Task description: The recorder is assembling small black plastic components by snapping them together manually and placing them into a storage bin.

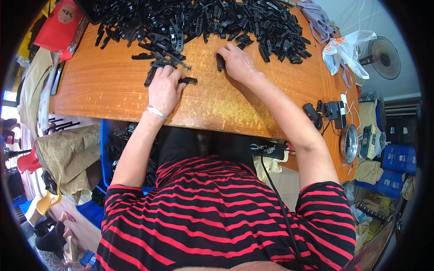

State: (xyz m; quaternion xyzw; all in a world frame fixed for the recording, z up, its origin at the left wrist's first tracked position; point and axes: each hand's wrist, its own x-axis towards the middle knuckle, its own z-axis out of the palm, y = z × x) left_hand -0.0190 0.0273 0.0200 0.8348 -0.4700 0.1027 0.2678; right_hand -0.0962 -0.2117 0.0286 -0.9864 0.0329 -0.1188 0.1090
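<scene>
Two hands rest on a wooden table [113, 90] in the middle of the frame. The left hand [163, 88] lies flat with its fingers close together on top of a small black plastic piece [188, 80]. I think it presses down so the piece stays put. More loose black pieces [156, 56] lie just above this hand, maybe ten or so, but they overlap and I cannot count them well.

The right hand [237, 63] is a bit higher and to the right. Its fingers are curled, and the thumb and first finger seem to pinch one black clip [220, 62] that stands up on the table. It looks held that way so it can be picked out from the rest.

Along the top of the frame sits a big pile of black pieces [203, 20], far too many to count. It is close to both hands, so it is easy to reach.

On the right edge of the table there is one white plastic bag [348, 49], one black charger with a cord [332, 110], and one round metal dish [350, 143]. One fan [384, 56] stands at the far right. At the lower left sits one brown paper bag [68, 153].
</scene>
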